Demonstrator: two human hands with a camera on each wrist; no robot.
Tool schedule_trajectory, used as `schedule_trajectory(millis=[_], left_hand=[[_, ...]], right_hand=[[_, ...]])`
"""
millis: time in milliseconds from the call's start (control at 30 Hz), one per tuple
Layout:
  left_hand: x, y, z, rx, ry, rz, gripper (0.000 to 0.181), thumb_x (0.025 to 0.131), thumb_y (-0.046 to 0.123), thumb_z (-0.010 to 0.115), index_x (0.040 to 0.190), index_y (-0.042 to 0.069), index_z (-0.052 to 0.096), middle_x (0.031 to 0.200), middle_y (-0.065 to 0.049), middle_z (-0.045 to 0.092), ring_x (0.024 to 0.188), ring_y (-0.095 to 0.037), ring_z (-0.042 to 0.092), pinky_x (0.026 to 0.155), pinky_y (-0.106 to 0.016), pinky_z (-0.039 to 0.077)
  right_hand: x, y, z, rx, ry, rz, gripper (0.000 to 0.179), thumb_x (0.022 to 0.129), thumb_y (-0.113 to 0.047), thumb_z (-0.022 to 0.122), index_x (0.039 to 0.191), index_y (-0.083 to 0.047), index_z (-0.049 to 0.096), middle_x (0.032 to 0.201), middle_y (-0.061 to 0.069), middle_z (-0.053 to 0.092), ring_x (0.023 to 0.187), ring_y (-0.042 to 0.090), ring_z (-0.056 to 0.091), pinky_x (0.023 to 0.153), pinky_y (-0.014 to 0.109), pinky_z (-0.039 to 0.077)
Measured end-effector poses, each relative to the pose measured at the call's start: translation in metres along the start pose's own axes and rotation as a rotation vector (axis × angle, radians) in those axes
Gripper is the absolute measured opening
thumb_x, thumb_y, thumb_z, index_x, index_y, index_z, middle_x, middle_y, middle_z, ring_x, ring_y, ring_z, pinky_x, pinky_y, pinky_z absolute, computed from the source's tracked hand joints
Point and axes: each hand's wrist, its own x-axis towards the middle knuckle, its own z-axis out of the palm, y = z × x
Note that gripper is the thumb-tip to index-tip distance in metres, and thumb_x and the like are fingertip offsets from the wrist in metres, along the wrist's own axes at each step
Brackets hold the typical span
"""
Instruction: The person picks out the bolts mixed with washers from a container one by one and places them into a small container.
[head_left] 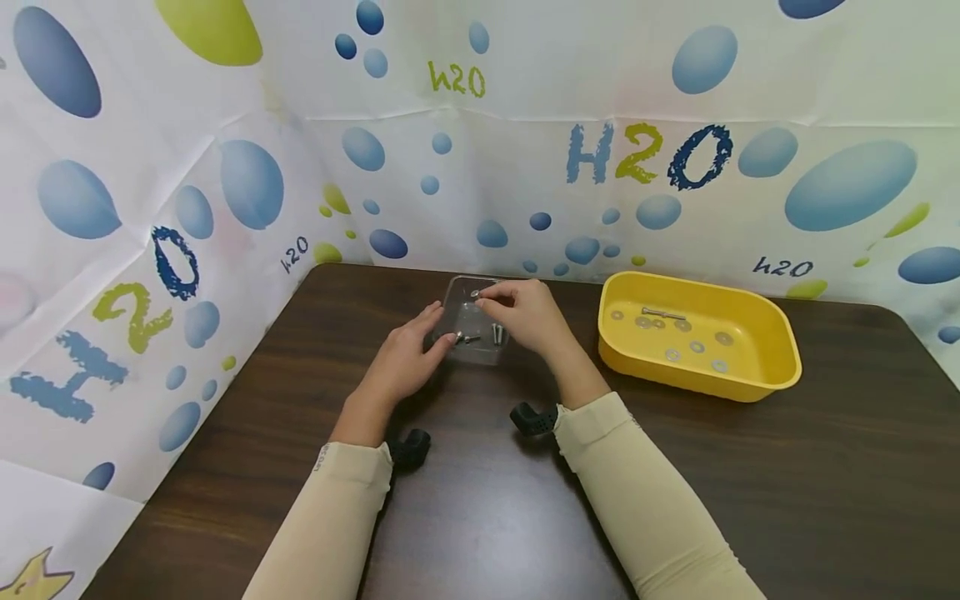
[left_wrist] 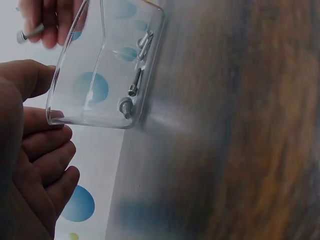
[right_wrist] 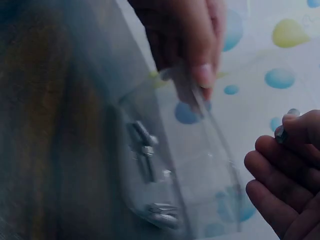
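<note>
A clear plastic box stands near the table's back edge, with several metal bolts lying in its bottom. At the box's left side, my left hand grips the wall, thumb over the rim and fingers outside. My right hand is over the box's right part. Between its thumb and fingers it pinches a small bolt, whose head sticks out to the left. The right wrist view is blurred, but the held bolt shows at the fingertips there.
A yellow plastic tray stands to the right of the box. Inside it are several flat washers and long bolts. White printed cloth hangs behind and left of the dark wooden table.
</note>
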Motion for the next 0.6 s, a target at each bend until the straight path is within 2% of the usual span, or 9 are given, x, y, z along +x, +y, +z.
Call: schedule_trajectory(millis=[167, 333, 600], left_hand=[[0.001, -0.003, 0.005, -0.019, 0.002, -0.001, 0.063, 0.101, 0.042, 0.051, 0.151, 0.006, 0.039, 0.16, -0.005, 0.033, 0.146, -0.027, 0.033, 0.117, -0.051, 0.029], [0.002, -0.004, 0.007, -0.051, 0.001, 0.001, 0.062, 0.101, 0.041, 0.052, 0.151, 0.006, 0.04, 0.159, -0.006, 0.035, 0.145, -0.027, 0.035, 0.117, -0.051, 0.03], [0.004, -0.006, 0.003, -0.074, 0.0, -0.014, 0.063, 0.1, 0.043, 0.052, 0.151, 0.009, 0.04, 0.159, 0.0, 0.035, 0.145, -0.024, 0.034, 0.117, -0.049, 0.03]], right_hand=[[0.002, 0.007, 0.011, -0.064, -0.042, -0.024, 0.024, 0.095, -0.026, 0.067, 0.111, -0.01, 0.076, 0.108, 0.005, 0.074, 0.089, 0.017, 0.067, 0.08, 0.034, 0.058], [0.003, 0.012, 0.014, -0.101, -0.043, -0.052, 0.023, 0.095, -0.025, 0.067, 0.11, -0.01, 0.076, 0.105, 0.004, 0.074, 0.087, 0.017, 0.066, 0.079, 0.033, 0.058], [0.009, 0.013, 0.017, -0.116, -0.05, -0.075, 0.023, 0.095, -0.023, 0.067, 0.112, -0.009, 0.075, 0.107, 0.005, 0.074, 0.086, 0.017, 0.065, 0.081, 0.034, 0.058]])
